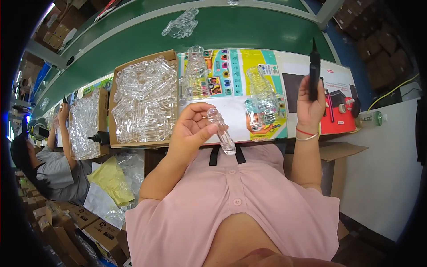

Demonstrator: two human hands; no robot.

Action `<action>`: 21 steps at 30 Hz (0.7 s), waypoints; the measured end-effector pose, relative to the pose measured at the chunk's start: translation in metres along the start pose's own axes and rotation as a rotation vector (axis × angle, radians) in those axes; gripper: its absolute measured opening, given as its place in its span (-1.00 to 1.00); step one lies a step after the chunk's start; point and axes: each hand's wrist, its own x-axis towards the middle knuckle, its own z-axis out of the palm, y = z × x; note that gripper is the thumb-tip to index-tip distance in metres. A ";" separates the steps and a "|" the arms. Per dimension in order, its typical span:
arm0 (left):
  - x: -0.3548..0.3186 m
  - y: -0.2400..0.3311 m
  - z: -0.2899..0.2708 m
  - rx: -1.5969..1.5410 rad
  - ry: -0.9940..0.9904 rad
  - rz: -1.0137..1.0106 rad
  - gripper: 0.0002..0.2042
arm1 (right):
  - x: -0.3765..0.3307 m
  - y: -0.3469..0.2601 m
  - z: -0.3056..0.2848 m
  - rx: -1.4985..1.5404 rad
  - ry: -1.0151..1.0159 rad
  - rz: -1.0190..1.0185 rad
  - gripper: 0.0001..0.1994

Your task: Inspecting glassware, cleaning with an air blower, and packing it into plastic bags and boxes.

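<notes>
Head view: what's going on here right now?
The person's left hand holds a clear plastic piece; the right hand grips a pointed black tool, apart from it. A cardboard box of similar pieces stands to the left; more pieces lie on the printed sheet. A co-worker is further left, beside another filled box.

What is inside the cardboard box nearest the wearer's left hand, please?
The cardboard box holds a dense heap of clear pieces. They cover its bottom, so whatever lies under the top layer cannot be made out.
</notes>
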 end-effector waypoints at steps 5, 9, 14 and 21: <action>0.012 -0.015 -0.002 -0.160 0.046 -0.136 -0.72 | 0.040 0.018 -0.023 -0.483 -0.087 -0.063 -0.74; 0.021 -0.027 0.006 -0.275 0.041 -0.252 -0.77 | 0.082 0.030 -0.054 -1.416 -0.040 -0.479 -0.66; 0.026 -0.038 0.012 -0.309 0.127 -0.360 -0.80 | 0.086 0.038 -0.071 -1.736 -0.016 -0.442 -0.59; 0.040 -0.040 0.020 -0.353 0.130 -0.382 -0.84 | 0.058 0.019 -0.067 -1.339 -0.119 -0.648 -0.52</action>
